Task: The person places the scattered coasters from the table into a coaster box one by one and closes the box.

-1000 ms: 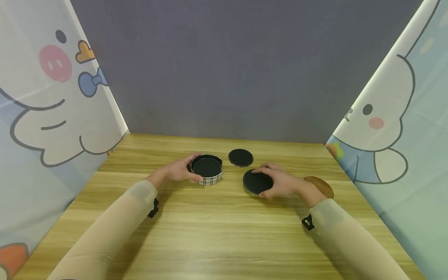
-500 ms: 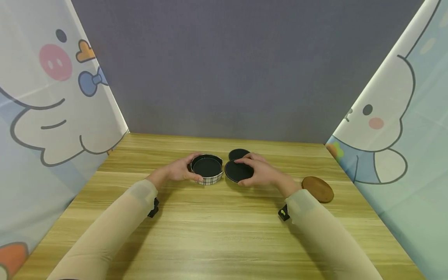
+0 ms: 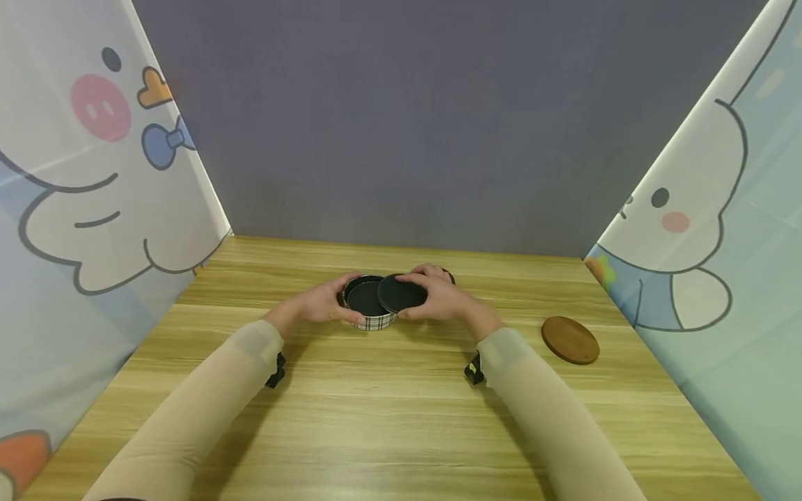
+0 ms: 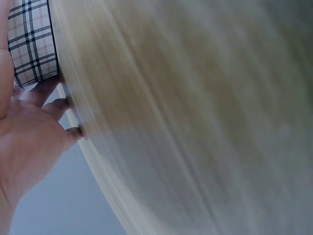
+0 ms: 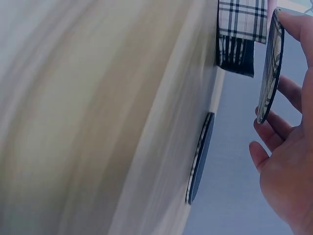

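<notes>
One coaster [image 3: 401,295] in right hand [image 3: 440,295] moved partly over plaid holder [image 3: 374,323].

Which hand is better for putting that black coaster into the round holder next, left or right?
Probably the right hand: it holds the coaster off the table, beside the round holder's open top. The left hand grips the holder's other side, so it seems better for steadying.

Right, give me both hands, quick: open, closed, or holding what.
Left hand: closed, gripping the round plaid holder by its side.
Right hand: closed, holding a round black-topped disc by its edge.
</notes>
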`<state>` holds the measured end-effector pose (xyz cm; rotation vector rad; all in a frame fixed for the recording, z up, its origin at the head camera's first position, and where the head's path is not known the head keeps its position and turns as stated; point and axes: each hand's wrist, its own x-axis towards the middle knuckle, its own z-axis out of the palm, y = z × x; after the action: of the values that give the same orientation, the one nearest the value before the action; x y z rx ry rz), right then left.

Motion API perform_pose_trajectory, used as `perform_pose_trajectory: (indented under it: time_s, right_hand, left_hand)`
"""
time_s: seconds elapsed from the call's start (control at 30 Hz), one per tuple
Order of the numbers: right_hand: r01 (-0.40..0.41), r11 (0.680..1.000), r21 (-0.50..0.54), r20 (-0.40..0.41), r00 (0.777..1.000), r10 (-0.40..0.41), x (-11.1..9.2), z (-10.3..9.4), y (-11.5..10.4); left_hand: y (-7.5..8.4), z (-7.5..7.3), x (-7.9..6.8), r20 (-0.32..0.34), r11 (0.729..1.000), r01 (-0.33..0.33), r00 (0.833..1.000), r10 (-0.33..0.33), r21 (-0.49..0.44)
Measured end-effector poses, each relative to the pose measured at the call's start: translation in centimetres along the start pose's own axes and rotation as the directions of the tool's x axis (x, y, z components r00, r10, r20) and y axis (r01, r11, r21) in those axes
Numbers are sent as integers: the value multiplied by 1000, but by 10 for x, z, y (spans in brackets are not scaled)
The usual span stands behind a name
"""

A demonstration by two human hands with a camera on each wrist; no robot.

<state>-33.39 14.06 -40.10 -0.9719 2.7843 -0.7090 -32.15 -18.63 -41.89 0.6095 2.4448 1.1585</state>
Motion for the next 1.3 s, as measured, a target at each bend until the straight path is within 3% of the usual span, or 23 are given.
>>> perform_pose_trajectory:
  time_s: [0.3, 0.6, 1.07, 1.3]
  right_hand:
    - [-12, 1000, -28, 27, 1000, 12, 21, 11, -12]
    - [8, 1000, -29, 52, 999, -6, 35, 19, -29]
    - [22, 1000, -1, 68, 997, -22, 37, 24, -31]
    - [21, 1000, -13, 89, 996, -20, 34, 26, -30]
  left_hand:
    - [1, -1, 1, 12, 999, 4, 1000, -4, 44]
    - [2, -1, 0, 26, 1000, -2, 1000, 1, 21]
    - [0, 0, 3, 40, 998, -58, 997, 59, -23]
    - [0, 1, 2, 44, 999, -31, 999, 32, -22]
